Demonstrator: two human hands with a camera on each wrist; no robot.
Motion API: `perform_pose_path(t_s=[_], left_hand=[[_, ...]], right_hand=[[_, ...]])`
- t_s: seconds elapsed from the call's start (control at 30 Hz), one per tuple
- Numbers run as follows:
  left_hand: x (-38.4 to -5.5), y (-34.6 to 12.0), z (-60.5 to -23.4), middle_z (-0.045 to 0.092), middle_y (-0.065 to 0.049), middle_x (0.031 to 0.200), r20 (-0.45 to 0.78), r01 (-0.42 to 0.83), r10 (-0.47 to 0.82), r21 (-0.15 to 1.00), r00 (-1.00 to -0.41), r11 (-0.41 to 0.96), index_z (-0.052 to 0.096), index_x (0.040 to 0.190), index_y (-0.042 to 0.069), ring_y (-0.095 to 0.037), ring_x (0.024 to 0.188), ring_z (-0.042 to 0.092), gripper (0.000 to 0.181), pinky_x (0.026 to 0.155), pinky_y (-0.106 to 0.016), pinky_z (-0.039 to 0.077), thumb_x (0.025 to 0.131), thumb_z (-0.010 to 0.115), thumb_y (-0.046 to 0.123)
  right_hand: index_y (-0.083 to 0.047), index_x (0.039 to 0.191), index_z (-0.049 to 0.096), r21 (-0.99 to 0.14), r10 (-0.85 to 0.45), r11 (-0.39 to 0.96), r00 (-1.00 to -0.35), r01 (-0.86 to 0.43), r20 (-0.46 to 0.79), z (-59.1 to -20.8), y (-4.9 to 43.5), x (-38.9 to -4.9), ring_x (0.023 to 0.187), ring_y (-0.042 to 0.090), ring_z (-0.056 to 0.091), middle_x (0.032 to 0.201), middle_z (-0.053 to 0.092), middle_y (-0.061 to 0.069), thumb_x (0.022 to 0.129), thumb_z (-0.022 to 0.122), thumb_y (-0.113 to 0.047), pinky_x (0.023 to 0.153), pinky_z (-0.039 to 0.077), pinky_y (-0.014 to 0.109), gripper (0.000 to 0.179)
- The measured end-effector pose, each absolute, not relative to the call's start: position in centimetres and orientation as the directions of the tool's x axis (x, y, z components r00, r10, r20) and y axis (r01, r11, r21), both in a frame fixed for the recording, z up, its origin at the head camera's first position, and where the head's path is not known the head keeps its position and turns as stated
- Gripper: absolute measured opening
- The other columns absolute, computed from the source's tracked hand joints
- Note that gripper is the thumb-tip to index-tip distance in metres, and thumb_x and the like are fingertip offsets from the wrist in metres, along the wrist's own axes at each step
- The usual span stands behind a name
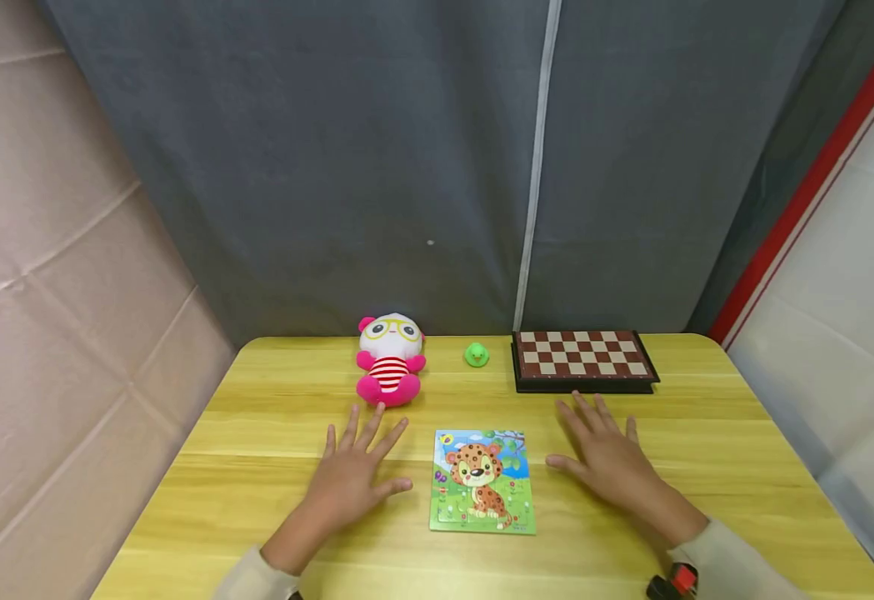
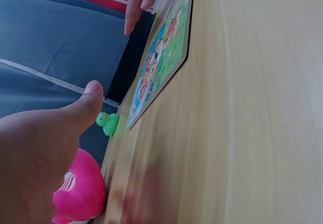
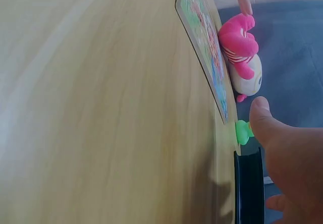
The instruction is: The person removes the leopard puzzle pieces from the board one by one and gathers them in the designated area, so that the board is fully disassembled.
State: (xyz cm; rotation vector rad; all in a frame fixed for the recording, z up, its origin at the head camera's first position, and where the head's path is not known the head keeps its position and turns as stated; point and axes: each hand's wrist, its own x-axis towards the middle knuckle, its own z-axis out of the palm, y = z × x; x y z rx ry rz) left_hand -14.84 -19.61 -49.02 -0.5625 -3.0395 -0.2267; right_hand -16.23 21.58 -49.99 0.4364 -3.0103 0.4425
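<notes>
Between my two hands lies a square jigsaw puzzle (image 1: pixel 481 482) with a cartoon leopard on a green and blue ground. My left hand (image 1: pixel 354 479), fingers spread and palm down, is left of the puzzle and holds nothing. Its fingertips point toward a pink and white plush panda (image 1: pixel 390 360). On the other side my right hand (image 1: pixel 605 454) is also spread and holds nothing, its fingers pointing at a folded chessboard (image 1: pixel 585 360). In the right wrist view the thumb of the right hand (image 3: pixel 298 158) overlaps a small green rubber duck (image 3: pixel 243 132).
The wooden table (image 1: pixel 257 467) ends at a grey curtain (image 1: pixel 369 167) behind the toys. The plush, the duck and the chessboard stand in a row along the back edge. Light cloth walls (image 1: pixel 69 250) rise at both sides.
</notes>
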Motion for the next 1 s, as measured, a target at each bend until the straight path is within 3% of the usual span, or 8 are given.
perform_pose_path(t_s=[0.33,0.63,1.0], left_hand=[[-14.0,-18.7,-49.6,0.018,-0.007,0.173,0.040,0.406,0.407,0.208,-0.913,0.890,0.030,0.162,0.039,-0.047,0.157,0.008,0.086,0.117,-0.076,0.016,0.090,0.063,0.070],[-13.4,-17.9,-50.4,0.018,-0.006,0.172,-0.008,0.444,0.468,0.296,-0.884,0.845,0.027,0.163,0.039,-0.048,0.156,0.009,0.086,0.117,-0.076,0.014,0.090,0.061,0.070],[-13.3,-17.1,-50.8,0.017,-0.005,0.172,-0.044,0.437,0.484,0.366,-0.874,0.822,0.023,0.166,0.021,-0.045,0.156,0.009,0.097,0.119,-0.073,0.012,0.091,0.059,0.071]], right_hand=[[-0.015,0.161,0.037,-0.289,-0.304,0.899,-0.944,-0.328,0.127,-50.1,19.9,-16.3,0.152,0.052,0.020,0.167,0.027,0.021,0.092,0.067,-0.061,0.107,0.014,0.087,0.088],[-0.013,0.161,0.036,-0.286,-0.349,0.882,-0.927,-0.375,0.139,-49.9,18.4,-16.4,0.152,0.052,0.022,0.166,0.029,0.022,0.092,0.070,-0.057,0.107,0.018,0.085,0.089],[-0.012,0.161,0.036,-0.316,-0.394,0.858,-0.914,-0.405,0.101,-50.1,16.6,-16.8,0.153,0.049,0.023,0.166,0.030,0.021,0.090,0.071,-0.059,0.112,0.018,0.080,0.093]])
